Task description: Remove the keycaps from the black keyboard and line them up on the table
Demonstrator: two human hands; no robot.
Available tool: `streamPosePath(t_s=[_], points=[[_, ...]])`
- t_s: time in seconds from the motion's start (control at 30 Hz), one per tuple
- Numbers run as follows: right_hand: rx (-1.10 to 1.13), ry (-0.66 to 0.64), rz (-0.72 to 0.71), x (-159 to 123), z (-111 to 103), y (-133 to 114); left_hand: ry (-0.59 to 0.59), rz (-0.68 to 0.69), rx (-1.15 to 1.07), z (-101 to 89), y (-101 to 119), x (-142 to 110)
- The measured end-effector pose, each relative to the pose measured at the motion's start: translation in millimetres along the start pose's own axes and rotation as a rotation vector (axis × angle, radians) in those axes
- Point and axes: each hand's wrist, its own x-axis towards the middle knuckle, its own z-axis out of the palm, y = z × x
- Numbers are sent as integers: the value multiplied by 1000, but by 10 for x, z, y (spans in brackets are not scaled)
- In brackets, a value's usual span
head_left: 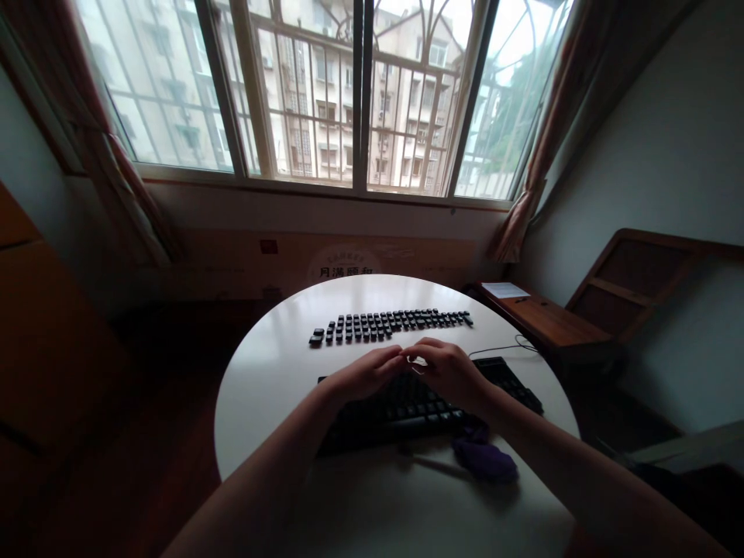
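Observation:
A black keyboard [395, 422] lies on the round white table, partly covered by my hands and forearms. Over its upper middle, my left hand [375, 368] reaches in from the left with its fingers pressed together. Its fingertips meet those of my right hand [445, 368], whose fingers are bent into a pinch. Something small and pale shows beneath the pinching fingers, too little to name. Behind the hands, loose black keycaps [387, 325] stand in several neat rows on the table.
A purple cloth [485, 459] and a thin stick-like tool [435, 466] lie in front of the keyboard on the white table [261, 403]. A cable [500, 350] runs toward the right edge. Beyond stands a wooden chair [558, 322] with a paper [504, 290] on it.

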Motion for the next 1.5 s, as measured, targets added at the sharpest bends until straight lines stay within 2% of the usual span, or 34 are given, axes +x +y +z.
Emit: streamPosePath(t_s=[0.1,0.2,0.3,0.37,0.47,0.57,0.77,1.1,1.2,1.27,1.37,1.43,1.47,1.5], points=[[25,-29,-16,45,-2,51,11,-20,-19,3,-38,3],[28,-32,1,128,2,189,145,-108,79,-64,-57,-1],[-20,-18,125,273,60,524,413,-299,271,-212,-89,-23],[-72,-62,273,390,142,822,547,-404,415,-319,-118,-50],[-79,-151,352,551,319,1231,657,-465,545,-435,-156,-97],[-87,-205,385,663,510,1472,748,-471,584,-483,-174,-135],[-129,-222,367,766,707,1591,829,-433,592,-493,-158,-158],[-117,-195,323,719,687,1513,870,-381,580,-484,-151,-163],[-100,-124,313,739,595,1432,874,-379,564,-492,-161,-166],[-88,-26,316,753,433,1365,887,-379,556,-509,-165,-172],[-55,159,343,694,42,1241,949,-372,545,-554,-161,-196],[30,286,373,554,-249,1135,1003,-370,534,-592,-151,-222],[185,379,401,451,-377,1074,1027,-372,528,-611,-147,-237],[332,414,433,333,-483,1007,1047,-375,521,-629,-144,-252]])
